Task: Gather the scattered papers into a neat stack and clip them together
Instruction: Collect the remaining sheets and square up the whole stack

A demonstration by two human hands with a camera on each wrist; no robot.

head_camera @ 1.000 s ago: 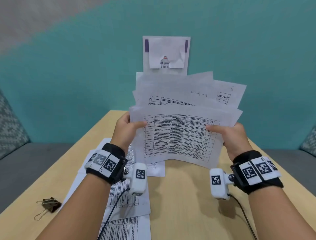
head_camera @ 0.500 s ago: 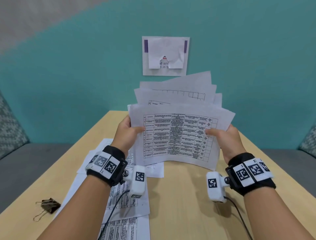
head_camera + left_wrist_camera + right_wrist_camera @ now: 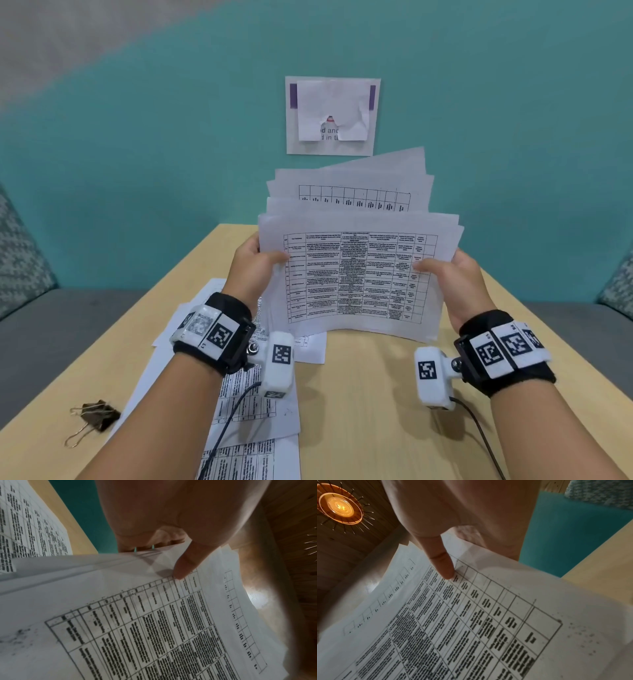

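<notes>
I hold a bundle of printed papers [image 3: 352, 274] upright above the wooden table [image 3: 359, 394], its sheets still fanned out at the top. My left hand [image 3: 255, 265] pinches the bundle's left edge, thumb on the front sheet [image 3: 154, 615]. My right hand [image 3: 452, 274] pinches the right edge, thumb pressed on the table print [image 3: 471, 615]. More loose papers [image 3: 246, 404] lie flat on the table under my left forearm. A dark binder clip [image 3: 94, 419] lies at the table's near left.
A torn paper notice [image 3: 332, 114] hangs on the teal wall behind. Grey seat cushions flank the table on both sides [image 3: 51, 329]. A cable [image 3: 479, 438] trails from my right wrist camera across the table.
Both hands have drawn the fanned sheets closer together; the bundle is narrower and more aligned at the sides, and it sits slightly lower than a second ago.
</notes>
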